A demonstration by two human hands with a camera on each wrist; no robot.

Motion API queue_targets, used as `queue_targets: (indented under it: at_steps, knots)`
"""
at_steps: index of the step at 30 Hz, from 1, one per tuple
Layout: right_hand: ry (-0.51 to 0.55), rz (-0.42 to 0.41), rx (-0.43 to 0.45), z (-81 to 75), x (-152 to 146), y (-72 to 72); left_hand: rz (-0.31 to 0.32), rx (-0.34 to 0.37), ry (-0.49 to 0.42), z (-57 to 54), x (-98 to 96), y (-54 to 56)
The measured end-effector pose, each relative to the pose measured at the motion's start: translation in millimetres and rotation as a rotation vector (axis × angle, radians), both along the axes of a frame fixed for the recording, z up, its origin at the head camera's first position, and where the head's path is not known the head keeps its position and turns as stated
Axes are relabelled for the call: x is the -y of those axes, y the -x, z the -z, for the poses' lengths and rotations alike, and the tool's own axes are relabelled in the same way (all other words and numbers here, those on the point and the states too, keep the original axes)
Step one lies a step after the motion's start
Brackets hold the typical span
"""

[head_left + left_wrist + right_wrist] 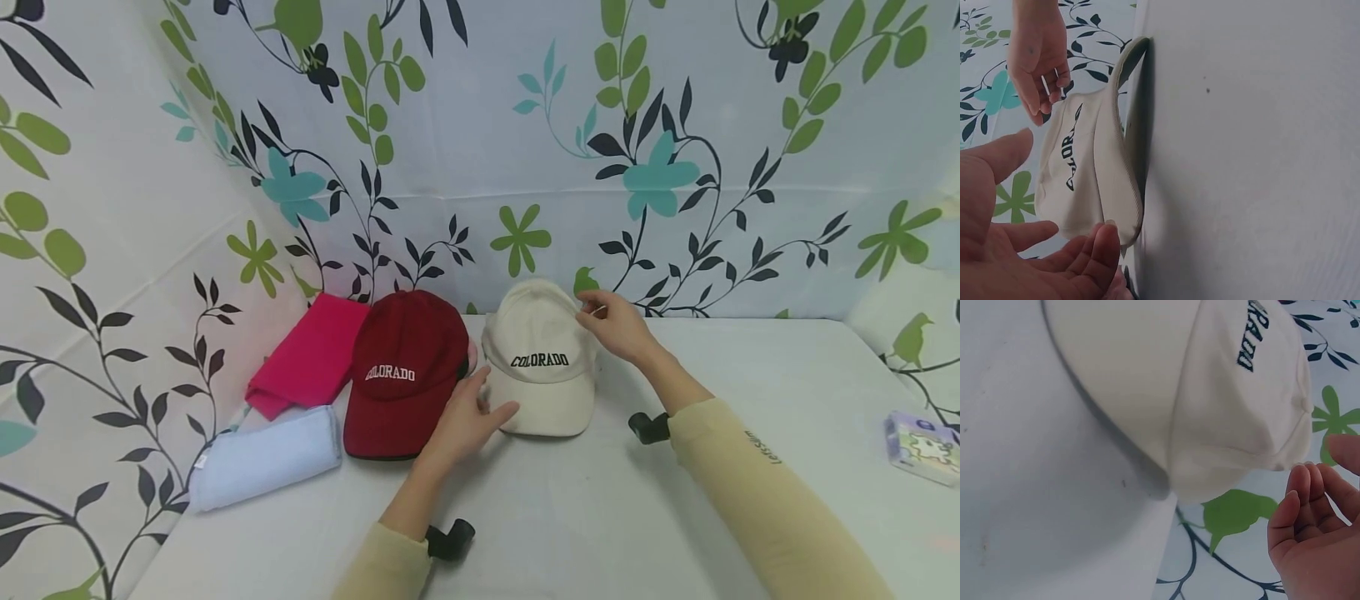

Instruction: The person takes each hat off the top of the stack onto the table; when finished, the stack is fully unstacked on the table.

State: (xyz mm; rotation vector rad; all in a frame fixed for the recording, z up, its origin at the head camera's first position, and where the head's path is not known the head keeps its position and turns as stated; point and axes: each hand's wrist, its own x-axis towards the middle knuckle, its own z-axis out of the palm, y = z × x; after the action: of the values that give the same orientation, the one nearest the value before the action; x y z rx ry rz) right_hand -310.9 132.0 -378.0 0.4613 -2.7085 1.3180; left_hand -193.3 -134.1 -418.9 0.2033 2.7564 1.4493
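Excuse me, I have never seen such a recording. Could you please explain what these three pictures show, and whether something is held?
There is no robot here, only a person's two bare hands. The wide picture comes from a camera on the head; the other two come from cameras on the left and right wrists.

On the white table stand a red cap and a cream cap. Left of them lie a pink cloth and a light blue cloth; a small box is far right.

The left hand and right hand are at either side of the cream cap. Neither appears to grip it; whether fingertips touch it is hard to tell.
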Motion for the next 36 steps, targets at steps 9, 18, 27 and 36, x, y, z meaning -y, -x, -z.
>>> queue_targets:
  at_steps: [9, 18, 27, 36]
  knots:
    - [0.049, -0.038, -0.018, -14.3, 14, -6.3, 0.008, -0.020, -0.113, -3.9, 7.4, 0.3]
    - [0.074, -0.106, -0.035, -15.7, 24, -14.5, 0.013, -0.045, -0.190, -7.6, 15.2, -4.2]
    - [-0.060, -0.278, -0.104, -7.7, 38, -30.1, -0.010, -0.104, -0.272, -10.1, 30.8, -14.7]
    - [-0.290, -0.368, -0.200, 0.3, 47, -49.0, -0.037, -0.103, -0.328, -8.6, 44.9, -25.6]
